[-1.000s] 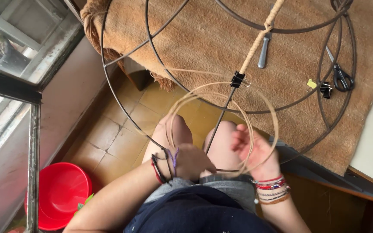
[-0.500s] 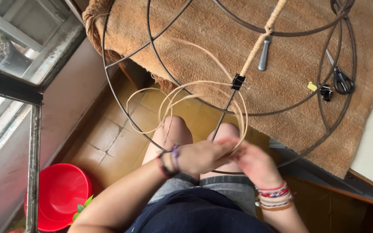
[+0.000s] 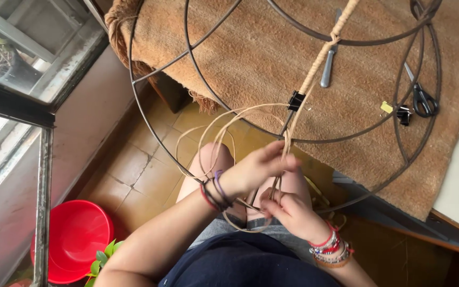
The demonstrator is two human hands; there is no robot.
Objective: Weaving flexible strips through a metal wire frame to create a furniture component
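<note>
the left hand (image 3: 256, 170) is raised over the lap with its fingers pinched shut on strands of thin pale cane (image 3: 224, 133), gripping them just below where they run up toward the wire frame (image 3: 187, 64). the right hand (image 3: 290, 210) sits just under and beside it, fingers curled closed around the lower part of the same cane strands, so both grips are holding the cane and the two hands almost touch. the loose cane loops out in wide rings to the left of the hands, over the bare knees and the tiled floor (image 3: 134, 170). one rib of the frame is already wrapped in cane, and a black binder clip (image 3: 295, 100) pinches that rib just above the hands. the frame leans on a counter covered with a brown mat (image 3: 272, 48). on the mat lie a knife (image 3: 329, 66), a pair of scissors (image 3: 421, 95) and a second clip (image 3: 402, 115) on the frame's far side. a red bucket (image 3: 75, 239) stands on the floor at lower left, with green leaves beside it.
</note>
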